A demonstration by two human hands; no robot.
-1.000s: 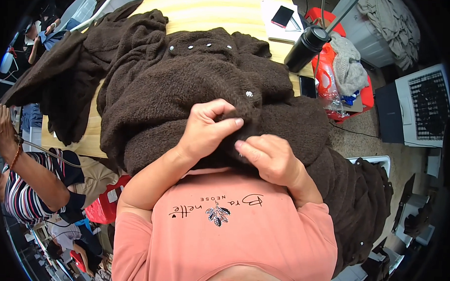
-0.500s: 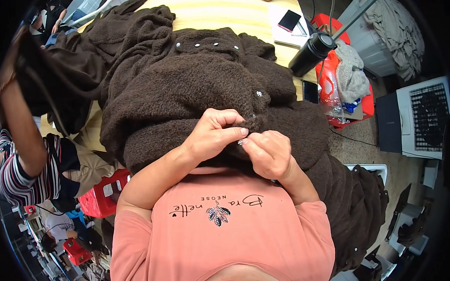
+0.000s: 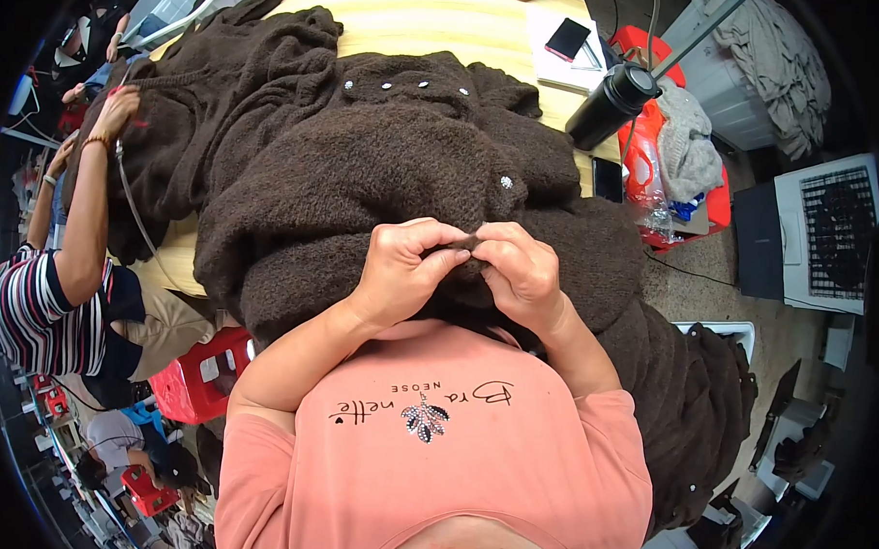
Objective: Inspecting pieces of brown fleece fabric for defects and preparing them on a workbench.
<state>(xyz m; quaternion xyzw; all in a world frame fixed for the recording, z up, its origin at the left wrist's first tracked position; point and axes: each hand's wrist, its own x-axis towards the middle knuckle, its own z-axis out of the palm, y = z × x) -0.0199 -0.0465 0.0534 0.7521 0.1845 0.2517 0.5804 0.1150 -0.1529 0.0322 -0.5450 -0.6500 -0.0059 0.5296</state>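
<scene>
Both hands now meet at the near edge of the brown fleece cardigan (image 3: pixel 385 166); a second ago the right one lay lower and apart. Left hand (image 3: pixel 401 268) and right hand (image 3: pixel 522 273) each pinch the same fuzzy bit of fabric, fingertips nearly touching, looks like picking work in hand. Cardigan heaped on the wooden bench (image 3: pixel 419 22), draped toward the person. Black flask (image 3: pixel 610 106) stands far right.
</scene>
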